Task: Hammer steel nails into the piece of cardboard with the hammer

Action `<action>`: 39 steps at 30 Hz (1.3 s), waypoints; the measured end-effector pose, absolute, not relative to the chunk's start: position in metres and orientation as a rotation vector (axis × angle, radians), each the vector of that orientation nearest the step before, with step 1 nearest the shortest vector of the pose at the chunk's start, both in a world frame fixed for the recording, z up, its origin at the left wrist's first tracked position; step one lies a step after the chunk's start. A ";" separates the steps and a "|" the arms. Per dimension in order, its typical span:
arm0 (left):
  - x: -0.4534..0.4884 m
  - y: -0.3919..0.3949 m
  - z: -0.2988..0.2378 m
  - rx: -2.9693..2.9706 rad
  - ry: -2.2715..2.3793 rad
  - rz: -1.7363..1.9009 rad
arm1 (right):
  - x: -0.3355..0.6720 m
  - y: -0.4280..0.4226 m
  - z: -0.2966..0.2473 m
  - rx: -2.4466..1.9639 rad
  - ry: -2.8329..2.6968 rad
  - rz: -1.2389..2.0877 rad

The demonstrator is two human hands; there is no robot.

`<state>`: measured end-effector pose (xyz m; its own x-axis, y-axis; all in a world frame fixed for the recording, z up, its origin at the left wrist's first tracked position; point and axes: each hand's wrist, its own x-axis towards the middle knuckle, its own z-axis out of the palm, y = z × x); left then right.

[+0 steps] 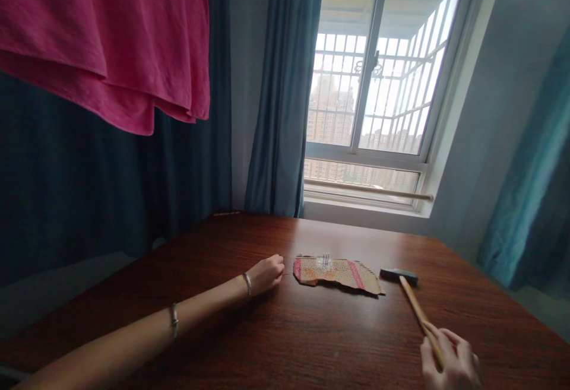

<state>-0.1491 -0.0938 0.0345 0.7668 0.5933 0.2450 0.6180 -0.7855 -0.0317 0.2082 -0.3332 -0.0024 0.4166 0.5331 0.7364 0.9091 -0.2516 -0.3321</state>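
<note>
My right hand [449,357] is wrapped around the wooden handle of a hammer [412,301], whose dark head lies low at the table's right side. To the left, my left hand [267,272] rests at the table with its fingers curled closed; whatever may be inside them is hidden. Just right of that hand lies a torn piece of cardboard [342,274] with pink stripes and many small holes. Several thin nails [326,259] stand upright on it in a whitish patch near its upper edge.
The brown wooden table [312,342] spreads beneath everything. Behind it are a barred window [369,81] and a blue curtain [285,93]. A pink cloth [133,40] hangs at the upper left, and another curtain [525,170] hangs on the right.
</note>
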 end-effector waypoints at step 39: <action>-0.106 -0.126 0.048 -2.591 -0.184 -0.596 | 0.122 -0.150 0.015 -1.401 -1.429 0.670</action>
<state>-0.1064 -0.1259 0.0480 0.8967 0.0241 0.4421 0.2294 -0.8793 -0.4174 0.1215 -0.1502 0.0147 0.1534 0.9528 0.2619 0.4076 0.1804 -0.8952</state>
